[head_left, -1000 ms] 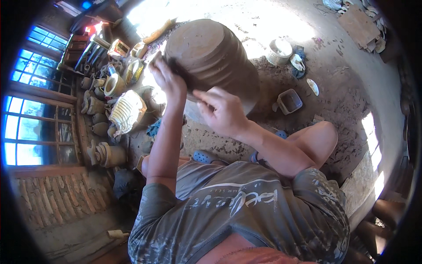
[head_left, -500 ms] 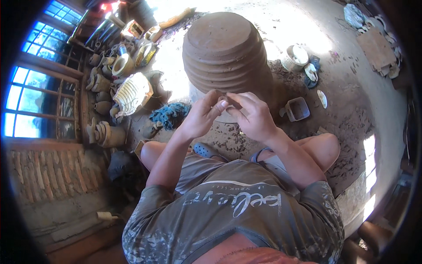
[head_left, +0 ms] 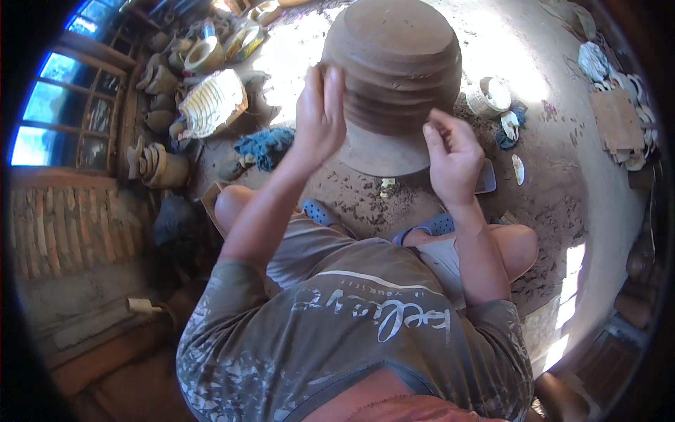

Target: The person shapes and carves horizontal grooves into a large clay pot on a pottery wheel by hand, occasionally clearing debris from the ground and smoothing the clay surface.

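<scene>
A large brown clay pot (head_left: 394, 63) with ridged sides stands upside down on a round base on the dirt floor in front of me. My left hand (head_left: 320, 116) is held flat, fingers straight and together, against the pot's left side. My right hand (head_left: 453, 158) hovers near the pot's lower right edge with its fingers loosely curled; whether it holds something small I cannot tell. I sit on the floor with my knees bent on either side.
Finished clay pots and a ribbed pale vessel (head_left: 211, 105) crowd the left wall by a window. A blue rag (head_left: 264, 144) lies near my left knee. A white bucket (head_left: 489, 95) and small tools sit right of the pot. Blue sandals (head_left: 429, 226) are under me.
Both hands were together in front of the pot half a second ago; they have now parted, the left going flat on the pot's left side, the right moving to its lower right.
</scene>
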The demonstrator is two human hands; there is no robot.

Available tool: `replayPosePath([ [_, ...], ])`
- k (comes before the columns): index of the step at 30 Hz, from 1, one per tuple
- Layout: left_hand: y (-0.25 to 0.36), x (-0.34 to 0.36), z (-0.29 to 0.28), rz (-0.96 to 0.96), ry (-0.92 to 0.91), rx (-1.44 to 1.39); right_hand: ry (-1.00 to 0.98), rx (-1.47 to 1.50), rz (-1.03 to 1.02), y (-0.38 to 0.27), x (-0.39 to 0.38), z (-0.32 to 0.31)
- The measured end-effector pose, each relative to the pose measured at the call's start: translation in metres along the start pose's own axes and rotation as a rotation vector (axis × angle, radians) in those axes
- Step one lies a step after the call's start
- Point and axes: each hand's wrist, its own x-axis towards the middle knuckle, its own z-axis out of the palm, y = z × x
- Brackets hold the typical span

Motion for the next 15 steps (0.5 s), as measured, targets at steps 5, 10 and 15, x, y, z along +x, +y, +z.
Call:
replayPosePath([
  [5, -0.002, 0.076, 0.023, -0.194, 0.129, -0.442, 0.014, -0.151, -0.265, -0.023, 0.028, 0.018],
  [10, -0.026, 0.104, 0.043, -0.227, 0.034, -0.194, 0.031, -0.223, -0.338, -0.025, 0.045, 0.049],
  [15, -0.038, 0.11, 0.047, -0.116, 0.082, -0.234, 0.084, -0.342, -0.436, -0.024, 0.057, 0.066],
])
